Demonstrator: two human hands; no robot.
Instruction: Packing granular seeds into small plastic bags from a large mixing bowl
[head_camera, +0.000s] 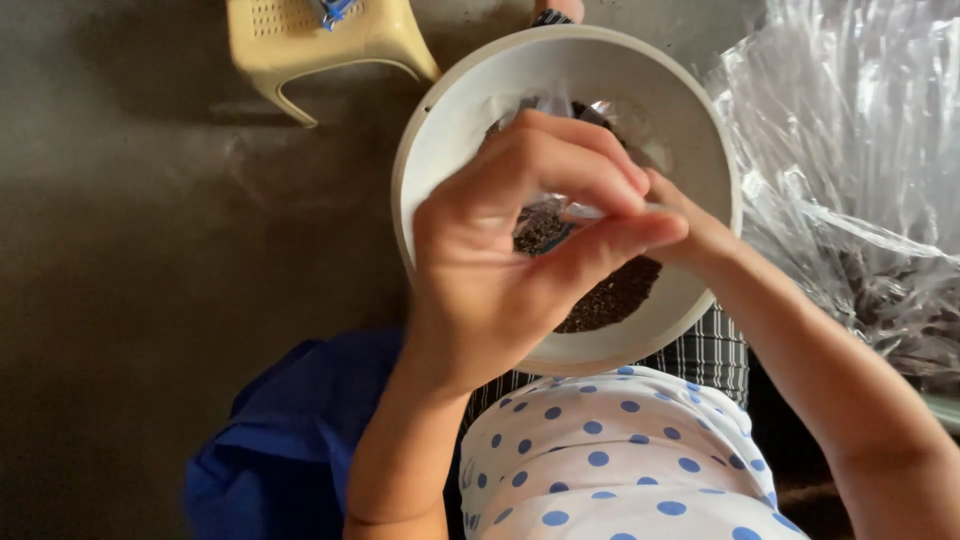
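A round white bowl (450, 110) rests on my lap and holds a dark, grainy material (615, 295). My left hand (500, 250) hovers over the bowl, fingers pinched on a small clear plastic bag (545, 215) with some of the dark grains inside. My right hand (695, 235) is mostly hidden behind the left; its fingers meet the same bag from the right. What the right fingers hold beyond the bag I cannot make out.
A large crumpled clear plastic sheet (860, 150) lies at the right. A pale yellow plastic stool (320, 45) stands at the top left on the dark floor (130, 260). Blue cloth (290, 440) and a white polka-dot garment (620, 460) cover my lap.
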